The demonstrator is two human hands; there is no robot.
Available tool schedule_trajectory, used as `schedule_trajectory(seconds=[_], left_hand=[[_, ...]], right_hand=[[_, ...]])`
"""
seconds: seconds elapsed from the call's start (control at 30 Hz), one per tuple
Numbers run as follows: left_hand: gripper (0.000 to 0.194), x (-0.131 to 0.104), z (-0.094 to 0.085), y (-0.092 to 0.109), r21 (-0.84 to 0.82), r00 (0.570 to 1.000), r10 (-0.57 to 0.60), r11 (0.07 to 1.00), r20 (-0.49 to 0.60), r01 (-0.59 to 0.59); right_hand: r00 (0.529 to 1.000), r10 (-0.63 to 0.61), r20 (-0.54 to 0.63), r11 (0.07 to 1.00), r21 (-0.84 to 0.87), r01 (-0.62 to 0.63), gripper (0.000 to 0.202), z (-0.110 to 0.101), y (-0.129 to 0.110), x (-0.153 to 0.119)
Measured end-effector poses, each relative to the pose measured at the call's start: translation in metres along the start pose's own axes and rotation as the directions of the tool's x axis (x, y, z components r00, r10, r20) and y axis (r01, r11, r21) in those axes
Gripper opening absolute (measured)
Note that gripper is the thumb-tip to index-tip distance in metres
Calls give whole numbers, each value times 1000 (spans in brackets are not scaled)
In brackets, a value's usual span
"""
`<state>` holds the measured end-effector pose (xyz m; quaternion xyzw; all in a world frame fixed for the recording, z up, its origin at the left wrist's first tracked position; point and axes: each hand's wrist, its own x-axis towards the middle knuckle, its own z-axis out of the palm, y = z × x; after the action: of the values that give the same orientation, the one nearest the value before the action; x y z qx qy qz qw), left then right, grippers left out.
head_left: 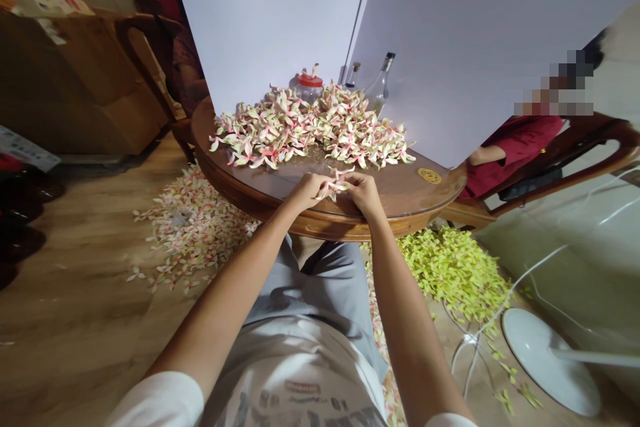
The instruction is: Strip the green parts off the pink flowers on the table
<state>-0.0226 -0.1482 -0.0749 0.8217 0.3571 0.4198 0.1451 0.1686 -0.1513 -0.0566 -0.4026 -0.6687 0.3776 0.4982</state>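
Close to the near edge of the round wooden table, my two hands meet over a pink and white artificial flower. My left hand pinches its left side. From the other side, the fingers of my right hand are closed on the same flower. Fingertips hide part of it, so I cannot tell whether it is one piece or several. Just beyond my hands, a large heap of similar pink and white flowers covers the back of the table.
Behind the heap stand a red-lidded jar and glass bottles against white panels. Pink flowers and yellow-green pieces lie piled on the floor. A person in a red shirt sits at right, near a white round base and cables.
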Motion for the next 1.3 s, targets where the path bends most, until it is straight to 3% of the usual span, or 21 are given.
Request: schedule_trajectory(seconds=[0.37,0.63,0.97,1.3], left_hand=[[27,-6,2,13,130,996,-34,990,-82,44],[28,-5,2,12,122,994,-45,991,-97,57],[19,0,-1,10,60,984,-88,993,-157,98],[21,-1,-2,8,44,990,-67,996,-124,73]], right_hand=[[992,50,117,997,53,-56,33,1,1,0],[997,31,71,998,50,-34,43,1,8,3],[997,-18,69,998,-51,22,35,-3,15,5],[996,-27,85,995,-91,34,37,-5,15,5]])
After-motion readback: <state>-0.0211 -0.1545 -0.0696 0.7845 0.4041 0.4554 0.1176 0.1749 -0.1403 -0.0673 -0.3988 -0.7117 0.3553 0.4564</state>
